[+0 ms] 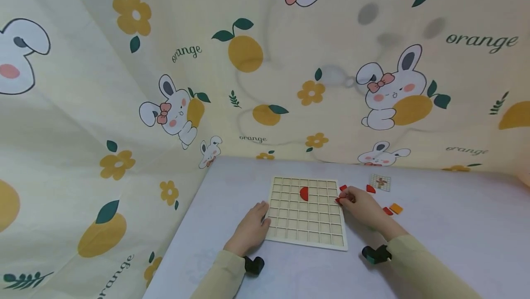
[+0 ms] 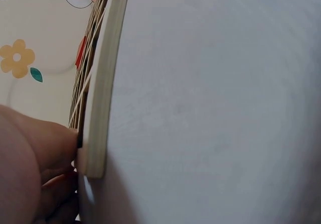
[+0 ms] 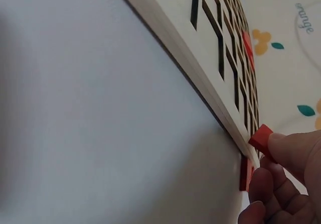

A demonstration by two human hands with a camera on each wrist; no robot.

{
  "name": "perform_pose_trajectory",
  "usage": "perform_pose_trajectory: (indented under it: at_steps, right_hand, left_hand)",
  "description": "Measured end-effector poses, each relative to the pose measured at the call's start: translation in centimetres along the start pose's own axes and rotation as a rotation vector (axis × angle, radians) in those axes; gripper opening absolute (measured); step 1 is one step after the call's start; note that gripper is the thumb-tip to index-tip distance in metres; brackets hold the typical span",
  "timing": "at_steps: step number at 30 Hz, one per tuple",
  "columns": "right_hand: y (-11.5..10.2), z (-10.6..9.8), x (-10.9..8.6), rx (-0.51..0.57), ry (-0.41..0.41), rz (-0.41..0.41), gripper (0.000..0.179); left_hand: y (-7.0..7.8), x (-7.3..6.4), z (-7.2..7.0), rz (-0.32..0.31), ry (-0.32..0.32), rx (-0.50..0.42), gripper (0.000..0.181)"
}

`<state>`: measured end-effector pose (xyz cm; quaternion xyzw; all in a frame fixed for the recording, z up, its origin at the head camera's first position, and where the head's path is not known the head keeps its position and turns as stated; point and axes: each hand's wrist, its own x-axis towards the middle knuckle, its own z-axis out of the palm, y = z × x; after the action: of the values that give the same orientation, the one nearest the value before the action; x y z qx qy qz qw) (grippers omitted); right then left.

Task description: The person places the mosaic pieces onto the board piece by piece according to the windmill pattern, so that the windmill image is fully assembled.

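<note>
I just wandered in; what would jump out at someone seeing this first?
Probably the cloth backdrop, printed with white rabbits and oranges, rising behind the table. Then perhaps the pale grid board on the table, where a red half-round shape stands out towards the far side. At the board's right edge, the right hand pinches a small red piece.

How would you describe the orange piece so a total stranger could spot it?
On the white table, find the square gridded board, then look to its right, past the person's right hand. In the head view, below the small patterned card, two small pieces lie close together. The orange piece is the right one, its colour unlike the red piece beside it.
</note>
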<state>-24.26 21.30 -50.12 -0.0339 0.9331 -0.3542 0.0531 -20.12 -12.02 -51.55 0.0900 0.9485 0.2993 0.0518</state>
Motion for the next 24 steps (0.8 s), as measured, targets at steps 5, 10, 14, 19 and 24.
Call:
perform_pose_trajectory:
  at_steps: [5, 10, 14, 19, 24]
  right_hand:
    - [-0.3, 0.6, 0.6, 0.002, -0.007, 0.013, 0.017]
    - [-0.7, 0.8, 1.0, 0.000, -0.013, 0.034, 0.014]
    - [-1.0, 0.9, 1.3, 0.003, -0.013, 0.041, 0.015]
    - [-1.2, 1.4, 1.7, 0.003, 0.003, 0.026, 0.015]
    - [-1.2, 1.8, 2.1, 0.020, 0.014, 0.032, 0.015]
  left_hand:
    - [0.0, 0.1, 0.0, 0.005, 0.002, 0.008, 0.049]
    - [0.0, 0.1, 0.1, -0.002, 0.001, 0.014, 0.050]
    - [-0.1, 0.0, 0.2, -0.010, 0.006, 0.022, 0.050]
    - [-0.1, 0.0, 0.2, -0.005, 0.012, 0.023, 0.050]
    - [0.1, 0.0, 0.1, -0.002, 0.005, 0.014, 0.050]
